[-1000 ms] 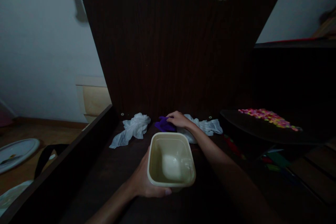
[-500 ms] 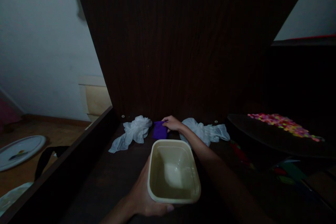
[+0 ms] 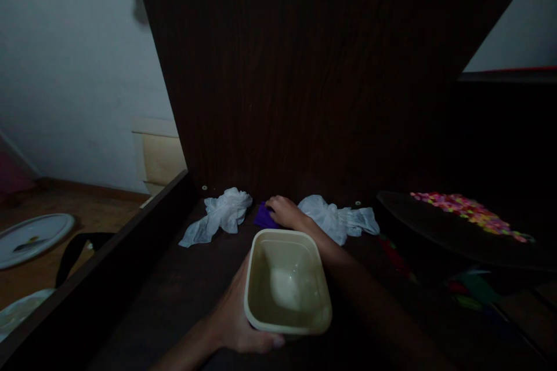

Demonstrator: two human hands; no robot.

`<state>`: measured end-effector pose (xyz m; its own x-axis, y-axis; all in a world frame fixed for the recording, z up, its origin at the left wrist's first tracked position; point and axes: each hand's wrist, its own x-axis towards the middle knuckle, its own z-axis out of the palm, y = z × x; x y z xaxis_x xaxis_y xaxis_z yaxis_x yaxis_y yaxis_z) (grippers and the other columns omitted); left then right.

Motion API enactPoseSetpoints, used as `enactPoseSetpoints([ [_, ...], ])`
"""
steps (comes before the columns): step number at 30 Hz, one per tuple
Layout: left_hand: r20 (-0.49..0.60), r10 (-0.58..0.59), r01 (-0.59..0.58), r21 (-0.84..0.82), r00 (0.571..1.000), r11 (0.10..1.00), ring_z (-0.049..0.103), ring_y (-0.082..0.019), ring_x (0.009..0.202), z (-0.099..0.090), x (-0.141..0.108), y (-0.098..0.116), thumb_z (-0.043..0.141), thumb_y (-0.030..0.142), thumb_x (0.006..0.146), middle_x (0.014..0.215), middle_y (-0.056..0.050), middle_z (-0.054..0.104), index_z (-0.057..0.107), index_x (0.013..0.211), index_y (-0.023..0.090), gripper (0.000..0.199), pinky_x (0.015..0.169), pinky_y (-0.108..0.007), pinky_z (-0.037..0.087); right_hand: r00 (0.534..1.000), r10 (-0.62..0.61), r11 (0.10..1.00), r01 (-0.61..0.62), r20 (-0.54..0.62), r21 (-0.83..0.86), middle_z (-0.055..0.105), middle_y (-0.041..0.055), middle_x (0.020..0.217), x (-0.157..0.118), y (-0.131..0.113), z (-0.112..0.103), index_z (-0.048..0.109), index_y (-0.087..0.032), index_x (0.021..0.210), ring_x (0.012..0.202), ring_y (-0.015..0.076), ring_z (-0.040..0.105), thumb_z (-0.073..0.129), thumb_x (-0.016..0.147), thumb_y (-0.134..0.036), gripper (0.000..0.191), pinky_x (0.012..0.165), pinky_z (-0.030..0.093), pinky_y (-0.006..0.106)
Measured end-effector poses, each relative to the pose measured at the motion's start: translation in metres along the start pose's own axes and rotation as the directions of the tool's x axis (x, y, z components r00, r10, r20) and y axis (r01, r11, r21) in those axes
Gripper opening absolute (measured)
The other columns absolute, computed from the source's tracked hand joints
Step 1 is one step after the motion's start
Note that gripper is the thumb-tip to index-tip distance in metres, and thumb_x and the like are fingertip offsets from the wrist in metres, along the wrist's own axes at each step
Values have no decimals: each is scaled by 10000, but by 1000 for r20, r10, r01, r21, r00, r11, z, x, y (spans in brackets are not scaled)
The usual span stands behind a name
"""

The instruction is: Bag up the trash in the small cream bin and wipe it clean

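My left hand (image 3: 237, 322) grips the near left side of a cream, square plastic container (image 3: 286, 282), held upright over the dark wooden surface (image 3: 183, 295). Inside it only a pale patch shows at the bottom. My right hand (image 3: 285, 212) reaches past the container and rests on a small purple cloth (image 3: 262, 217) at the foot of the dark back panel. The hand covers most of the cloth, and its fingers are curled over it.
White crumpled plastic bags lie on both sides of the purple cloth, one to the left (image 3: 221, 215) and one to the right (image 3: 337, 217). A dark round tray (image 3: 439, 226) with colourful small pieces stands at the right. White plates (image 3: 30, 235) lie on the floor at left.
My right hand lifted the purple cloth by its edge, then lowered and closed over it. The container shifted slightly nearer and to the right.
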<state>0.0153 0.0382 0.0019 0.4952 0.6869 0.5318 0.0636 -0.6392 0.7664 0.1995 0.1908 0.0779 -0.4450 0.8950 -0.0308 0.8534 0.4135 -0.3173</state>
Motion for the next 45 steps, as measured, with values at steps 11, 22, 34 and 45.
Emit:
enactPoseSetpoints([
  [11, -19, -52, 52, 32, 998, 998, 472, -419, 1380, -14, 13, 13, 820, 673, 653, 1489, -204, 485, 215, 1601, 182, 1227, 1198, -609, 331, 981, -101, 850, 171, -163, 499, 738, 144, 1219, -36, 15, -4, 724, -151, 1166, 1144, 269, 697, 476, 1017, -406, 386, 1013, 527, 426],
  [22, 175, -48, 6, 237, 983, 971, 320, -481, 1478, -35, 16, 2, 892, 733, 465, 1648, -214, 263, 74, 1636, 229, 1515, 1238, -605, 248, 960, -218, 394, 251, -176, 884, 321, 154, 1652, -140, 9, -19, 379, -298, 1528, 1517, 298, 328, 616, 814, -776, 891, 1222, 244, 536],
  [34, 375, -262, 45, 499, 889, 865, 444, -386, 1425, -91, 20, 9, 832, 309, 653, 1567, -156, 447, 399, 1534, 203, 987, 1181, -521, 392, 965, -144, 625, 261, -220, 736, -52, 113, 1723, -173, -12, -4, -114, -310, 1622, 1590, 298, 11, 961, 533, -516, 1544, 1273, 61, 514],
  [45, -259, -242, 352, 756, 935, 552, 595, -419, 1188, -110, 54, -31, 649, 283, 780, 1291, -209, 646, 653, 1230, 154, 468, 1007, -570, 479, 965, -181, 554, 260, -190, 791, -85, 140, 1717, -172, -15, -10, -123, -312, 1619, 1591, 279, 28, 950, 586, -466, 1497, 1271, 75, 516],
])
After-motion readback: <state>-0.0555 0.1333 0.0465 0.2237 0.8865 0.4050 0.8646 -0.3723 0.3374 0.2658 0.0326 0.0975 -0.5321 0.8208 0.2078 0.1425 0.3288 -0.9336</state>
